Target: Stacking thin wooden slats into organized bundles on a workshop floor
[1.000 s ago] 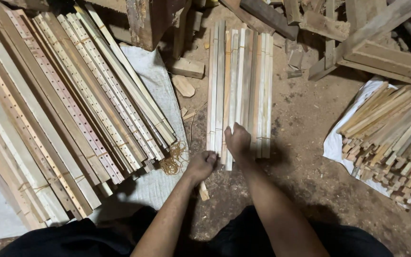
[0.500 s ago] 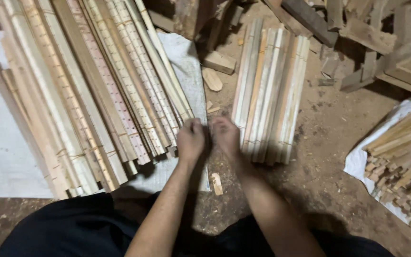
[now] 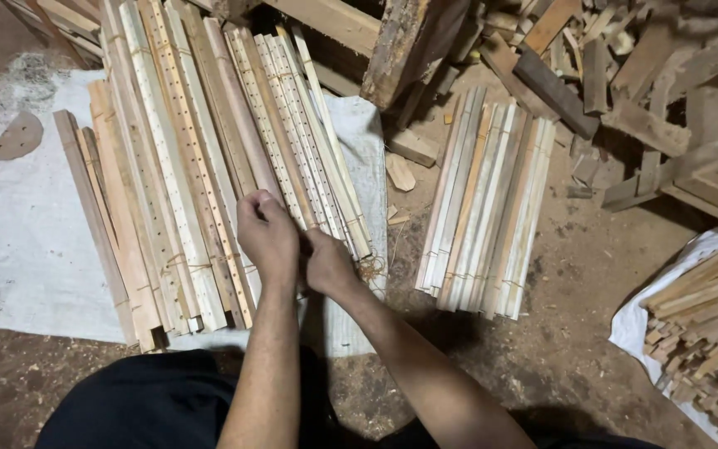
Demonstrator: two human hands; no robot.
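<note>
My left hand [image 3: 266,235] is curled over the near ends of a bundle of long pale wooden slats with rows of small holes [image 3: 288,125], which lies on a white sheet [image 3: 18,249]. Pressed against it from the right, my right hand [image 3: 330,266] grips the same slat ends, its fingertips hidden behind the left hand. A loop of brown twine [image 3: 370,268] lies just right of my right hand. More slat bundles [image 3: 159,183] lie side by side to the left.
A tied bundle of plain slats [image 3: 484,208] lies on the dirt floor to the right. Short sticks are heaped on a white sack [image 3: 708,324] at the far right. Scrap boards and offcuts [image 3: 625,75] are piled at the back right, with a thick beam [image 3: 413,41] at the top centre.
Both hands have left the plain slat bundle on the dirt and moved left onto the perforated slats on the sheet. The view has shifted left with them.
</note>
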